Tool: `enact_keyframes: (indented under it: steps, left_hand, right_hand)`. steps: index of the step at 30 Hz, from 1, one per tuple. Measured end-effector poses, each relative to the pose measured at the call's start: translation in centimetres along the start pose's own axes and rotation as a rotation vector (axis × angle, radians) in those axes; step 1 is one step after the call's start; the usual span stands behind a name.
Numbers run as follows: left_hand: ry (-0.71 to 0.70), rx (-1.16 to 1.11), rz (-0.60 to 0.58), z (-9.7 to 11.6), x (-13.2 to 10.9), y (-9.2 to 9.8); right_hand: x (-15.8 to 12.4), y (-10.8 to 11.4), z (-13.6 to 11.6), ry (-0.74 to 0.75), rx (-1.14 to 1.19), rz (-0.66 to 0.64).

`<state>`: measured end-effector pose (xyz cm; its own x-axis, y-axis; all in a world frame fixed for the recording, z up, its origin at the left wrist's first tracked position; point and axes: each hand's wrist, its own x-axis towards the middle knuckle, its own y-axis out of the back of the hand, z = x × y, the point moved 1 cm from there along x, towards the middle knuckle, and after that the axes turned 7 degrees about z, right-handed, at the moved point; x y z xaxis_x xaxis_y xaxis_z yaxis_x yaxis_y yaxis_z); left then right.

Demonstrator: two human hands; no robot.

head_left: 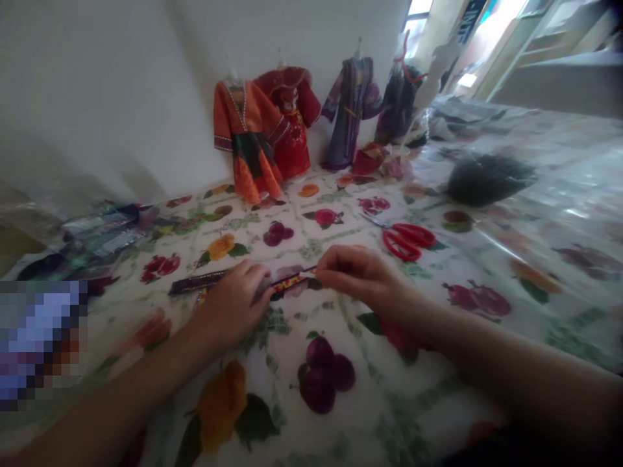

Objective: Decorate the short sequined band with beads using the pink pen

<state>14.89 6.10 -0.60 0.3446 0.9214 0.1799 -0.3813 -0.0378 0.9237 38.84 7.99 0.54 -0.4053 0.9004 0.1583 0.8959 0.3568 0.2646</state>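
Note:
A long narrow strip of dark purple fabric with a red and gold patterned end lies across the fruit-print tablecloth. My left hand lies on top of the strip near its middle, fingers curled down on it. My right hand pinches the strip's red and gold end, fingers pressed together. The frame is slightly blurred.
Red-handled scissors lie beyond my right hand. Several small doll robes stand along the back wall, among them an orange one, a red one and a purple one. A dark fuzzy bundle sits right; plastic packets lie left.

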Motion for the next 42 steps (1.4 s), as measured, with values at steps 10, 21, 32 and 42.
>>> enact_keyframes:
  steps: [10,21,32,42]
  left_hand:
    - [0.059,-0.088,-0.018,0.4,0.2,-0.2]
    - [0.400,-0.758,-0.180,0.7,-0.3,-0.2]
    - [0.621,-1.181,-0.322,2.1,-1.1,-0.6]
    - [0.709,-1.394,-0.290,3.7,-1.5,-1.0]
  right_hand:
    - [0.4,-0.6,1.1,0.043,0.039,-0.055]
    - [0.0,-0.3,0.3,-0.114,0.077,-0.142]
    - [-0.5,-0.2,-0.2,-0.141,0.063,-0.165]
    - [-0.7,-0.6,-0.7,-0.038,-0.140,-0.107]
